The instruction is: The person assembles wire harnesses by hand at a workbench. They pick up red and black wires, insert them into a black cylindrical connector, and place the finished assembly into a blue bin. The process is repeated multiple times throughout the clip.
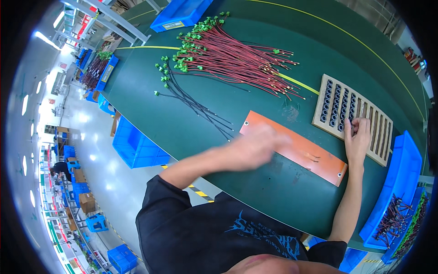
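Note:
My right hand rests at the near edge of a slotted wooden tray. Its thumb and fingers close on a black ring at the end of a row; the fingers partly cover it. Rows of black rings stand in the tray's left slots. Over the left part of an orange board hangs my left hand, smeared by motion, so its fingers do not show clearly. Short dark marks lie on the board. Left of this hand lie several black wires with green connectors.
A large bundle of red wires with green connectors lies on the green table. A blue bin stands at the far edge. Another blue bin, holding wires, is at the right. Blue crates stand beyond the table's left edge.

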A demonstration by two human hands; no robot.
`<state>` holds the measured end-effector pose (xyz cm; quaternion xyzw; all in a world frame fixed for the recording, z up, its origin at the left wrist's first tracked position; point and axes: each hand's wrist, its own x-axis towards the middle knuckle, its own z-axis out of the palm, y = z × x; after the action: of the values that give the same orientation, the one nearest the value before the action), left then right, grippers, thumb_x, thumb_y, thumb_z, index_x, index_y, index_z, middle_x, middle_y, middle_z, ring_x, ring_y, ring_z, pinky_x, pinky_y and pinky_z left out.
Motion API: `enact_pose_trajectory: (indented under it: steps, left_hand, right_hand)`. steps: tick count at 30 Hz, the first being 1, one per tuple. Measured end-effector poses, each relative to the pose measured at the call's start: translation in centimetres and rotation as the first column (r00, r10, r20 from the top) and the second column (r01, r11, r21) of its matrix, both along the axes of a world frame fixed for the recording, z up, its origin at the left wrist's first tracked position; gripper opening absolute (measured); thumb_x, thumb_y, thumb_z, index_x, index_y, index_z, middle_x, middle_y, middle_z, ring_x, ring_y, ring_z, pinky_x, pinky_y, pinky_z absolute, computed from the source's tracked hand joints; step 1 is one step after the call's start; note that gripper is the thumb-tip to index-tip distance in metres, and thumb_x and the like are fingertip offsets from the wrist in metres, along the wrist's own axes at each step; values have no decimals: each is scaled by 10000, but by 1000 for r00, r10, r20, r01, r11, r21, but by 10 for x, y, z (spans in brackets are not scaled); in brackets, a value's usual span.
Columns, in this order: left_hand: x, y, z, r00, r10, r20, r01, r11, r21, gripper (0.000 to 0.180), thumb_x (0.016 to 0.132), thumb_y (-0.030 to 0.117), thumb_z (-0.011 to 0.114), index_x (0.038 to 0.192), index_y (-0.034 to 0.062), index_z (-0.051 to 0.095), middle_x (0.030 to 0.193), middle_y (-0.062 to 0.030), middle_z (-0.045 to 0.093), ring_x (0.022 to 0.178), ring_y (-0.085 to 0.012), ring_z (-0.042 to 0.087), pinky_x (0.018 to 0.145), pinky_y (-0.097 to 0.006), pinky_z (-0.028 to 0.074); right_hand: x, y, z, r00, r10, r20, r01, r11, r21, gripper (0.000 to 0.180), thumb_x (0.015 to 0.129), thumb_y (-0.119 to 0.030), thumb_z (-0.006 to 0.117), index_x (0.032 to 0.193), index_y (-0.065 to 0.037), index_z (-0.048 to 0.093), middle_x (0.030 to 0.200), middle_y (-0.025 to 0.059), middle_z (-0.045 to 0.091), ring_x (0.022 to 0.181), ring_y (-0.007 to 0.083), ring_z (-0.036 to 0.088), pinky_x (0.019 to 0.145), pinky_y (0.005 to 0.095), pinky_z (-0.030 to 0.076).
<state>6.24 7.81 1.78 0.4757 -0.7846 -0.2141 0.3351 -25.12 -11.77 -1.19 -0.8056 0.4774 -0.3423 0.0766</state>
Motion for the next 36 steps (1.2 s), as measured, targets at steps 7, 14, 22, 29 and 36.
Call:
enact_pose_trajectory:
  steps: [7,14,22,29,36]
  left_hand:
    - [202,30,52,478,414,775,-318,904,-287,285,783,-44,643,1035,73,711,1058,-71,663,1007,-284,641,841,-405,501]
    - [235,57,26,601,430,673,-360,898,-253,268,805,-19,677,1056,62,721,1028,-75,686,930,-287,669,820,-406,541]
    - [200,65,33,641,198,742,-214,974,-75,273,783,-5,729,1049,55,734,986,-91,677,923,-295,681,815,-412,562]
    - [217,61,59,758,474,448,-443,878,-180,179,917,31,686,1085,12,745,997,-109,702,850,-296,707,747,-385,580]
    - [237,51,93,674,452,584,-479,870,-121,228,915,23,673,1122,60,761,946,-125,694,836,-324,689,748,-409,569]
  right_hand:
    - [1,-1,-2,999,25,35,-26,999,22,220,960,-141,725,975,0,556,919,122,533,711,243,530,662,398,473]
    - [1,-3,-4,998,28,48,-27,999,-23,208,962,-123,716,963,-2,546,915,129,525,696,261,519,650,412,458]
    - [0,-2,-6,999,31,34,-29,999,-40,202,970,-126,705,956,-3,546,915,134,527,697,273,530,653,418,459]
    - [2,1,-2,999,19,45,-18,1000,-17,195,974,-127,695,953,-2,547,916,145,532,726,298,551,672,434,464]
    - [0,-1,-6,999,16,33,-15,1000,-22,192,972,-134,689,961,-6,546,919,157,538,779,348,569,697,463,465]
